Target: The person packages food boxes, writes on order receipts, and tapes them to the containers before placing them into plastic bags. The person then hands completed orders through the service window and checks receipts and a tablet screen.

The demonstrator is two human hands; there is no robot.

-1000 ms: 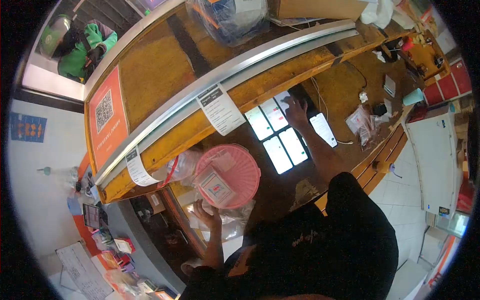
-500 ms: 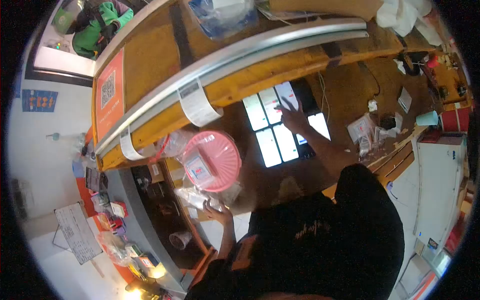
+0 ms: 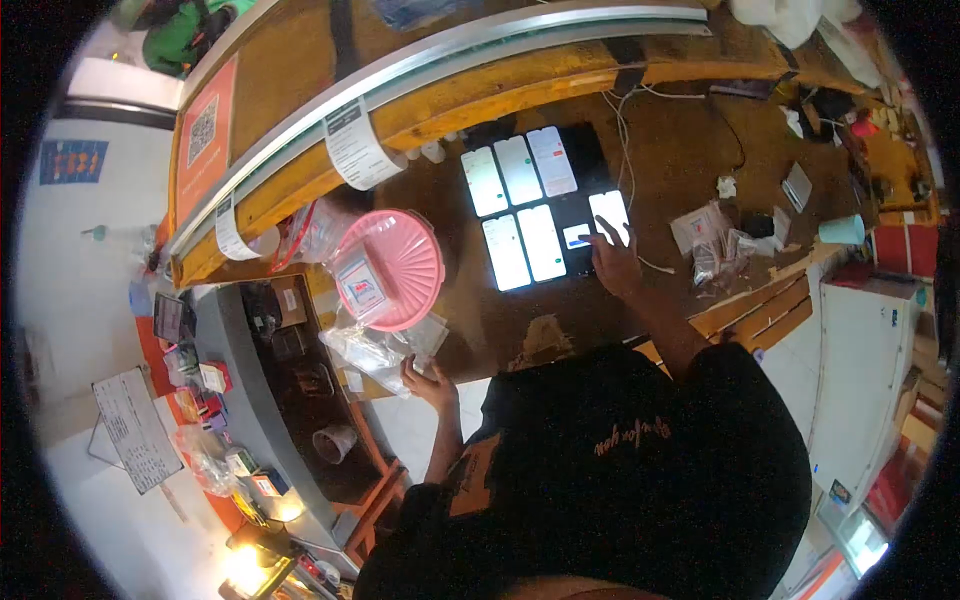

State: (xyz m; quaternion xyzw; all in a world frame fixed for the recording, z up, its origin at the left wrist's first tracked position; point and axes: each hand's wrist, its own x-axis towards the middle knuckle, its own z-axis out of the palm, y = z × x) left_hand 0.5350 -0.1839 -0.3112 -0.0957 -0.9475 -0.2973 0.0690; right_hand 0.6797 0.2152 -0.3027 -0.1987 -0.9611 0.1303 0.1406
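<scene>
Several lit phones lie in two rows on the brown table [image 3: 560, 322], among them one at the top right of the group [image 3: 552, 162]. My right hand [image 3: 615, 265] is over the lower row, its spread fingers at a dark phone with a small lit window [image 3: 577, 237] and at the rightmost phone [image 3: 608, 212]. My left hand [image 3: 430, 385] has its fingers apart at the edge of clear plastic bags [image 3: 365, 352]. Just beyond them is a round pink basket [image 3: 415, 270] with a white packet [image 3: 360, 285] in it.
A wooden ledge with a metal rail [image 3: 450, 55] crosses the far side, with paper receipts [image 3: 355, 145] hanging from it. Cables, plastic packets [image 3: 705, 235] and a light-blue cup [image 3: 841, 230] are on the right. A whiteboard [image 3: 137, 430] stands at lower left.
My right hand has moved from the upper-row phone to the right end of the lower row. My left hand stays by the plastic bags. The camera view has shifted.
</scene>
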